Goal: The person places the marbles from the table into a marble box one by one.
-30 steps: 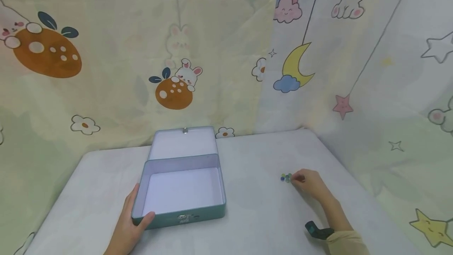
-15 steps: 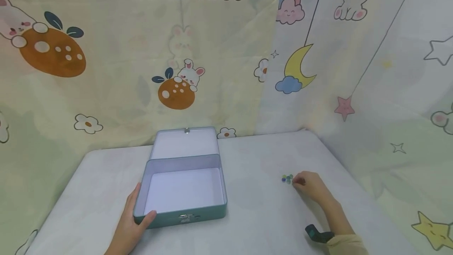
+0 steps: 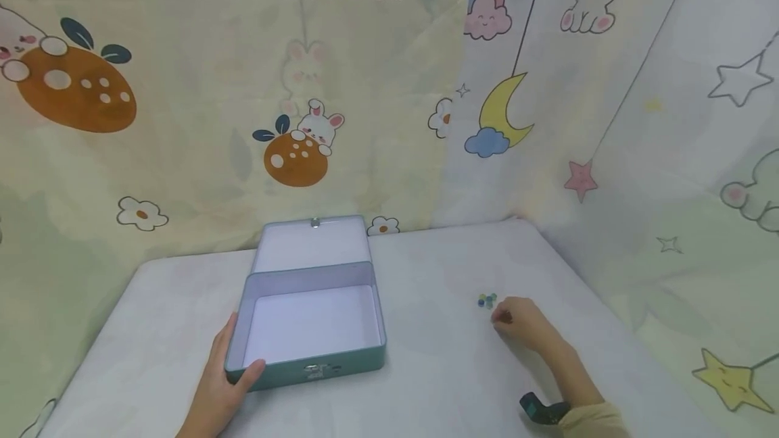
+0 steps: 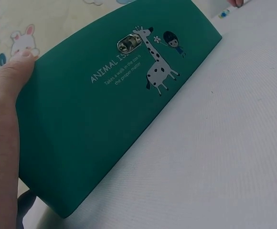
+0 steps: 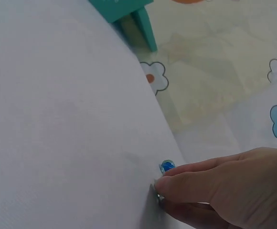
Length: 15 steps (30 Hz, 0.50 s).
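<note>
A green tin box [image 3: 316, 370] with a pale inside stands on the table, its hinged lid [image 3: 312, 245] laid back. My left hand [image 3: 216, 384] grips the near left corner, thumb on the front wall and fingers along the left side. The left wrist view shows the giraffe print and metal clasp [image 4: 129, 44] on the front. On the right lies a small cluster of blue and green glass marbles [image 3: 487, 301]. Just in front of them my right hand [image 3: 526, 323] pinches a marble [image 5: 158, 194], mostly hidden by the fingertips. One blue marble [image 5: 167, 165] lies beside those fingers.
A white cloth covers the table [image 3: 426, 330]. Behind and to the right hangs a printed curtain [image 3: 377, 120] with rabbits, stars and flowers. A dark wrist strap device [image 3: 541, 411] sits at the right wrist.
The right hand has drawn slightly toward me, away from the marble cluster. The left hand and the box stay where they were; the head view has shifted a little.
</note>
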Each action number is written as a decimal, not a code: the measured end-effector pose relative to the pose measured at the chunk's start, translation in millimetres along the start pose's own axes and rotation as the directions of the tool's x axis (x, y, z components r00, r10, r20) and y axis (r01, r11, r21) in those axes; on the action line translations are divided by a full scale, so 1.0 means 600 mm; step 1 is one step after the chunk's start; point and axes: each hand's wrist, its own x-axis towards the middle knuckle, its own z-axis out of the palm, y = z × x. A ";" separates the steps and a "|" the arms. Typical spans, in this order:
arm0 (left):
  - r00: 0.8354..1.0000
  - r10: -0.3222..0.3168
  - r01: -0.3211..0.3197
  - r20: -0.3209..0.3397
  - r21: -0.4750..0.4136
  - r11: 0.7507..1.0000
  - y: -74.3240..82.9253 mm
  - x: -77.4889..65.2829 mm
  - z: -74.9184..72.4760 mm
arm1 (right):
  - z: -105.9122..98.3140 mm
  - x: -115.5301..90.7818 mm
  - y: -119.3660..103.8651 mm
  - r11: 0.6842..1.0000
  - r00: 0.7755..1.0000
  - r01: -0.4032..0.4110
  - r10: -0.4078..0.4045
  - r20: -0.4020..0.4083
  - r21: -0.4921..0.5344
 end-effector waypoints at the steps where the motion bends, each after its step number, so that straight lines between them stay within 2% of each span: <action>1: 1.000 0.002 -0.002 0.001 0.001 1.000 -0.001 0.000 -0.001 | 0.004 0.000 -0.004 1.000 1.000 0.002 -0.002 0.001 -0.003; 8: 1.000 0.007 -0.007 0.001 0.007 1.000 -0.004 0.003 -0.005 | 0.024 0.004 -0.036 0.997 0.998 0.060 -0.060 -0.009 -0.049; 15: 1.000 -0.001 0.001 0.011 -0.004 1.000 0.000 -0.001 -0.001 | 0.032 0.012 -0.062 0.991 0.992 0.127 -0.127 0.005 -0.041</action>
